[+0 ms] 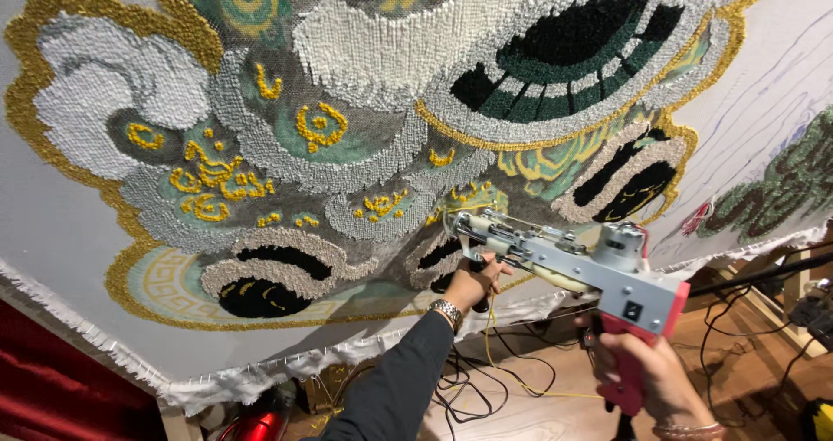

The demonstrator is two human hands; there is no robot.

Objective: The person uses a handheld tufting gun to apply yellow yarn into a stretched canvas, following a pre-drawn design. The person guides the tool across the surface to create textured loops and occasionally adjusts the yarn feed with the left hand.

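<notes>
Both hands, left hand (475, 278) and right hand (646, 373), grip the tufting gun (573, 263) (needle apparently touching the tufted cloth (260, 146)).

Materials and surface finish

Tufting gun (573, 263): matt grey metal frame, glossy red plastic grip; stretched cloth (52, 224) smooth and woven (tufted yarn areas rough, looped); floor (521, 406) pale wood, satin.
</notes>
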